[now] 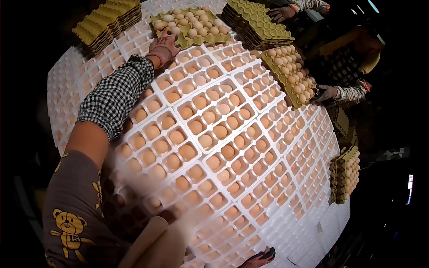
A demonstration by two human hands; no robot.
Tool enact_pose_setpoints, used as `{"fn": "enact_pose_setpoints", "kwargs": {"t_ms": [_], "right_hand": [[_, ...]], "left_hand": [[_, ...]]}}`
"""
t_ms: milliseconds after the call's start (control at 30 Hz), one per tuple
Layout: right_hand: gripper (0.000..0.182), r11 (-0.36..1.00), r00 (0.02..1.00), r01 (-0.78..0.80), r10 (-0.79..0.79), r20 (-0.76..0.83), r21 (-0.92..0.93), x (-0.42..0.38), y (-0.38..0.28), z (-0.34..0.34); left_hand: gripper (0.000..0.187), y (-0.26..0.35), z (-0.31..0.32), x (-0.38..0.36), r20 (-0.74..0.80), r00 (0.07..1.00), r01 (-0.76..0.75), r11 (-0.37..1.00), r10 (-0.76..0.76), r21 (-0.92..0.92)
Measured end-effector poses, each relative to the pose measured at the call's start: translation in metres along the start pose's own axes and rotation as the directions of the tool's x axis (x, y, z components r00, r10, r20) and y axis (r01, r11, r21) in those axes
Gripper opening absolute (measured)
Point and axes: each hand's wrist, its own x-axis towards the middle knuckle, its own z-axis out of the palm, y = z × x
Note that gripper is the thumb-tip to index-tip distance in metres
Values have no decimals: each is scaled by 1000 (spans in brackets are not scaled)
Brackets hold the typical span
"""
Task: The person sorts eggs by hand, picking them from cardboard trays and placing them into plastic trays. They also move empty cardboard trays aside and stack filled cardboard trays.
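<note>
My left hand [164,46], in a pink glove below a checked sleeve, reaches over the near left corner of a yellow-green egg tray [203,43] holding many eggs. Its fingers are beside a pale egg [175,30], with the thumb apart near the tray's lip; no egg shows clearly inside the hand. At the bottom edge is my right hand [259,259], partly cut off, in a pink and dark glove. Its visible fingers are stretched out beside the white foam trays [206,152], whose square pockets each hold a brown egg.
Stacks of yellow-green trays stand at the far left [107,22] and far right [257,24]. Across from me, a co-worker's gloved hand [328,93] touches a full egg tray [273,67]; another gloved hand [281,14] rests at the stack. Stacked eggs [346,174] stand at right.
</note>
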Motion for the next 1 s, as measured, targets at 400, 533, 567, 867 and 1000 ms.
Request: {"fn": "enact_pose_setpoints", "kwargs": {"t_ms": [400,533,567,867,1000], "right_hand": [[82,972,988,145,-131,88,-187,-27,23,-15],[71,960,970,242,-240,30,-140,-25,17,-13],[69,981,982,187,-187,12,-56,-26,7,-10],[60,997,998,68,-68,-1,-31,-27,24,-8],[47,995,995,95,-94,-25,14,-25,15,-4]], "left_hand": [[35,14,-43,-67,358,910,-305,922,210,236],[48,0,-36,-104,222,967,-137,989,124,47],[55,0,-37,-104,133,990,-27,998,34,-51],[74,-10,5,-51,133,991,23,998,-16,-54],[47,-5,5,-30,157,986,41,995,-55,91]]}}
